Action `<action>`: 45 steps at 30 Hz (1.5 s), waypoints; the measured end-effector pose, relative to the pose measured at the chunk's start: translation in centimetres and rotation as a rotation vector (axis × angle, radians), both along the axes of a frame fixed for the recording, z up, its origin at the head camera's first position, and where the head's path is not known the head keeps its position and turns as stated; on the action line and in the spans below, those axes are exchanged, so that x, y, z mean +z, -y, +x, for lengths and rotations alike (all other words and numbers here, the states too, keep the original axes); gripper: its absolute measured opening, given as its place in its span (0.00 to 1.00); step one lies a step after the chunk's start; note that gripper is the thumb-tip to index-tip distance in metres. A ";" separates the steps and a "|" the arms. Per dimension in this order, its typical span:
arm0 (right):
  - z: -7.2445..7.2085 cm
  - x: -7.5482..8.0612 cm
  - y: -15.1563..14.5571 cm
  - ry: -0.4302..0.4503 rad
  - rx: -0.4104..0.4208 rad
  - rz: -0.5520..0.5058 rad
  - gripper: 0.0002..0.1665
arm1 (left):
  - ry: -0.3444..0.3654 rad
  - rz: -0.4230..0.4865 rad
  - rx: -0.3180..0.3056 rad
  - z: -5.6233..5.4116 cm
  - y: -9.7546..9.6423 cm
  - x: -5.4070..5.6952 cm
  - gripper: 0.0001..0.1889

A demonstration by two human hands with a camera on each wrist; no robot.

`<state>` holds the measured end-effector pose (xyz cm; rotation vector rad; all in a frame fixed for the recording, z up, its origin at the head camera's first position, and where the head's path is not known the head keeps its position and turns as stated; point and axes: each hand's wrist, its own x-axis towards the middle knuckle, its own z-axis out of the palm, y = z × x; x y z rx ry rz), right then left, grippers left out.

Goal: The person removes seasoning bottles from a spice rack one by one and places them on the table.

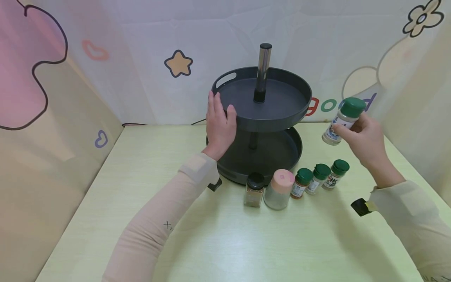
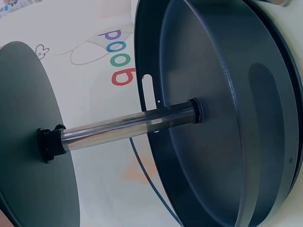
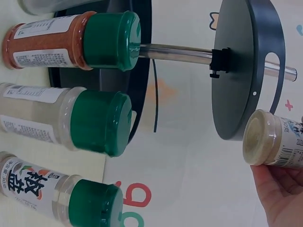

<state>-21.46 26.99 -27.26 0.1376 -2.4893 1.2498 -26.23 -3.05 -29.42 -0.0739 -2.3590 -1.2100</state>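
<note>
A black two-tier round rack stands at the back of the table, its upper tray [image 1: 282, 124] and lower tray [image 1: 260, 160] joined by a metal pole [image 2: 128, 128]. My left hand [image 1: 220, 127] rests against the left side of the upper tray with fingers straight. My right hand [image 1: 368, 143] grips a spice jar [image 1: 343, 121] with a green lid and pale contents, tilted in the air right of the rack. In the right wrist view that spice jar [image 3: 274, 139] shows its base, the right hand's fingers [image 3: 279, 189] beneath it. Both trays hold nothing.
In front of the rack stand a black-lidded jar [image 1: 254, 191], a pink-capped glass jar [image 1: 278, 192] and three green-lidded spice jars: one with red powder [image 1: 299, 186], a middle one [image 1: 317, 181] and a right one [image 1: 332, 178]. A printed curtain [image 1: 141, 78] hangs behind the table.
</note>
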 end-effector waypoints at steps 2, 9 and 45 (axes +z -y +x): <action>0.0 -0.1 -0.3 0.010 -0.002 -0.001 0.21 | 0.000 -0.001 0.001 0.0 0.0 0.0 0.29; 0.0 -0.6 -1.1 0.026 -0.032 0.009 0.16 | 0.002 -0.002 0.002 -0.1 0.0 0.0 0.29; 0.0 -2.3 -4.6 0.166 -0.184 0.074 0.12 | -0.008 0.006 -0.003 0.0 0.0 0.0 0.29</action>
